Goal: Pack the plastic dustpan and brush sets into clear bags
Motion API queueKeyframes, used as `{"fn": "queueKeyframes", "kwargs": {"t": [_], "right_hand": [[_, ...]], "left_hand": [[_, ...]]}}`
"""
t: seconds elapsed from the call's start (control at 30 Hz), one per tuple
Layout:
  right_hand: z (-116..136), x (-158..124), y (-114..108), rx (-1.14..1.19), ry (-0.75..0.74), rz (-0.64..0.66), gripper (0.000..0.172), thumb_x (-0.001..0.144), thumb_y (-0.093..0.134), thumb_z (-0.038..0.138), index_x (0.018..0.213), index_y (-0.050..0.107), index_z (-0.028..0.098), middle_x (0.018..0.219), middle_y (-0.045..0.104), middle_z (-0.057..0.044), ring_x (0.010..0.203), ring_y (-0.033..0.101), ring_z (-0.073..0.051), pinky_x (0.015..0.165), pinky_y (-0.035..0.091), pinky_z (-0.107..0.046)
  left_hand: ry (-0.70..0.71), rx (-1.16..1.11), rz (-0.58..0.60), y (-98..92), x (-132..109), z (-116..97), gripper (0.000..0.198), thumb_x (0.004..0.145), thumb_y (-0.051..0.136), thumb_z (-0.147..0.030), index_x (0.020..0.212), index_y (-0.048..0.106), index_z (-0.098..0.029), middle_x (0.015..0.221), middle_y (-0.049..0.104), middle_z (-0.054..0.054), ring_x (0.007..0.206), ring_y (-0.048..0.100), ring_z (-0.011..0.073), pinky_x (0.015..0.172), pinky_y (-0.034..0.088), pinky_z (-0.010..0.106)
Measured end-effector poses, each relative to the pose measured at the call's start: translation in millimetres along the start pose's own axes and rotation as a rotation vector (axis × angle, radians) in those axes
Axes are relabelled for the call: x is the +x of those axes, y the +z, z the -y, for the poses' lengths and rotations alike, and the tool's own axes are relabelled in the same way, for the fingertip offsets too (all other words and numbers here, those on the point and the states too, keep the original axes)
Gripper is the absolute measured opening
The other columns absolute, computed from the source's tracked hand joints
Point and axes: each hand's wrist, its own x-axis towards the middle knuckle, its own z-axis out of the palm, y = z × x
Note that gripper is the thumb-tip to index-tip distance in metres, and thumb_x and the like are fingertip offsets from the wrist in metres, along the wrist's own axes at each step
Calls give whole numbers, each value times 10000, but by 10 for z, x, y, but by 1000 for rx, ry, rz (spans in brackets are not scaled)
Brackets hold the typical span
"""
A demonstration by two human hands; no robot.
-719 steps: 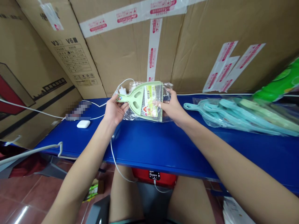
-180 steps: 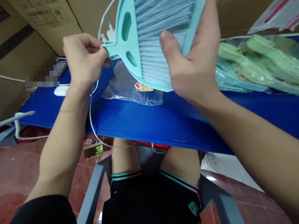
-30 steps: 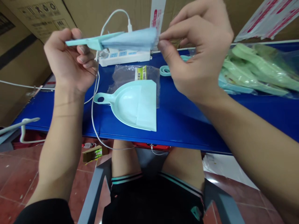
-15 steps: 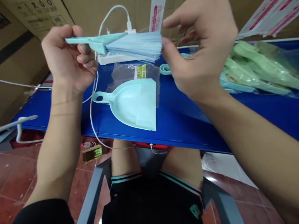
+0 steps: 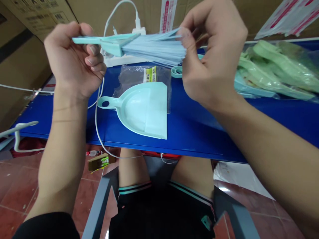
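A light-blue hand brush (image 5: 154, 49) is held level above the blue table. My left hand (image 5: 77, 59) is closed round its handle at the left. At the bristle end, my right hand (image 5: 211, 49) pinches a few bristle tips between thumb and forefinger, pulling some strands up from the rest. Below the brush lies a pale turquoise dustpan (image 5: 139, 109), its handle with a hole pointing left. Under the dustpan's far edge is a clear plastic bag (image 5: 129, 74) with a yellow-green label.
Bagged pale green brush-and-dustpan sets (image 5: 279, 69) lie at the right of the table (image 5: 194, 132). Behind the brush stands a white power strip (image 5: 127, 60) with a plug; a white cable (image 5: 98, 122) runs over the front edge. Cardboard boxes (image 5: 87, 16) line the back.
My right hand has closed on the bristle tips, lifting some strands away from the bundle. The brush has shifted slightly to the right. The dustpan stays where it was.
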Motion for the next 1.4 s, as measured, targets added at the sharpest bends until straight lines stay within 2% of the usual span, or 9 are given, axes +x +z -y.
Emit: {"fn": "queueKeyframes", "kwargs": {"t": [0.17,0.3,0.37,0.5,0.57,0.83,1.03,1.2,1.4], "right_hand": [[-51,-4,33,-5,-26,-34,335,1167,414,379,994,649,215,1002,674,-1,956,673,-119,863,581,-295],[-86,-1,43,1,-41,-38,369,1166,407,422,983,658,223,975,675,-3,917,668,-126,852,576,-318],[-82,0,31,-1,-38,-29,362,1164,419,417,970,659,228,954,670,3,898,659,-117,850,570,-311],[-29,10,11,-12,-32,-21,311,1148,477,366,959,673,217,934,666,3,877,645,-105,831,559,-294],[6,23,5,-2,-10,-12,283,1134,503,337,964,684,201,962,682,-6,903,655,-110,839,566,-292],[35,41,-37,40,39,24,190,1081,552,261,1004,718,213,1009,714,31,930,679,-78,826,569,-244],[38,38,-37,54,3,21,235,1099,529,258,916,667,206,900,663,30,823,617,-72,782,542,-246],[82,54,-17,48,5,-17,339,1112,507,266,792,596,194,749,589,50,700,539,-47,705,486,-241],[122,60,-33,81,27,-25,350,1114,506,290,802,617,177,761,572,56,721,512,-30,723,459,-218]], "left_hand": [[-60,-105,1,-3,11,-5,388,1059,392,-293,816,684,-213,465,412,-19,418,247,71,376,159,199],[-62,-8,-43,21,-9,-15,332,1023,438,-313,778,652,-247,531,482,30,723,661,169,450,371,205],[-65,70,-71,36,-25,-21,381,1032,414,-336,718,612,-249,575,517,51,900,719,188,482,424,201],[-39,46,-69,41,-31,-19,490,1090,352,-347,696,604,-199,519,445,-6,480,384,68,370,231,164],[-41,-12,-61,39,-32,-18,548,1113,325,-370,690,612,-170,487,420,-28,431,221,38,360,181,147],[-131,-106,-121,140,-119,-75,569,1129,333,-378,688,620,-162,479,416,-23,438,264,35,386,197,118],[-87,-103,-56,80,-63,-45,489,1110,348,-326,953,781,-163,475,409,-25,446,271,73,385,187,181],[-74,-46,6,34,-36,-32,592,1134,300,-325,671,627,-154,478,433,-21,439,283,48,401,198,156],[-68,-37,-20,85,-76,-29,629,1144,247,-335,660,599,-143,463,406,-36,409,301,33,389,188,133]]}}
